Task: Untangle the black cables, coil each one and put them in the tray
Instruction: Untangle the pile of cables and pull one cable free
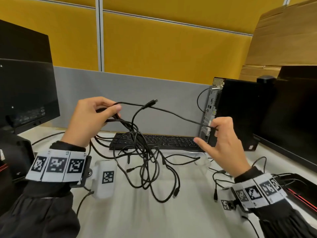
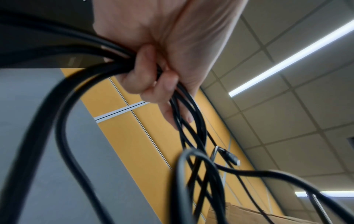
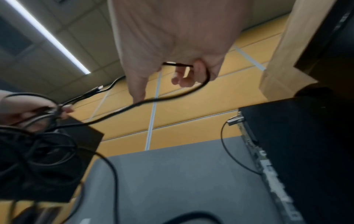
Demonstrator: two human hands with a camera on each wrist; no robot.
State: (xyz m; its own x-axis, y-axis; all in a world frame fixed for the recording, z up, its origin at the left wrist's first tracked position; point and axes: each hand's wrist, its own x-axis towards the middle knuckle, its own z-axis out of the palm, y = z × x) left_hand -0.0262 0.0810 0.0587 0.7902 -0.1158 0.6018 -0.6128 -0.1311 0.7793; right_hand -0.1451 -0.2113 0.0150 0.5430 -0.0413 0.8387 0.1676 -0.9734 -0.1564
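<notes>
A tangle of black cables point(image 1: 145, 157) hangs from my raised left hand point(image 1: 96, 115) down onto the white desk. That hand grips several strands bunched together point(image 2: 122, 63), fingers curled round them. One single cable point(image 1: 173, 113) runs from the bunch to the right, where my right hand point(image 1: 217, 134) pinches its end between thumb and curled fingers point(image 3: 184, 65), with the index finger stretched out. A free plug point(image 1: 152, 102) sticks up above the bunch. A clear plastic tray point(image 1: 202, 160) lies on the desk in front of the keyboard, partly under the cables.
A black keyboard point(image 1: 171, 140) lies behind the tangle. A desktop computer point(image 1: 233, 110) stands at the right with a monitor point(image 1: 295, 107) beside it; another monitor point(image 1: 25, 93) is at the left. More thin cables point(image 1: 221, 177) lie near my right wrist. A grey partition point(image 1: 137, 93) backs the desk.
</notes>
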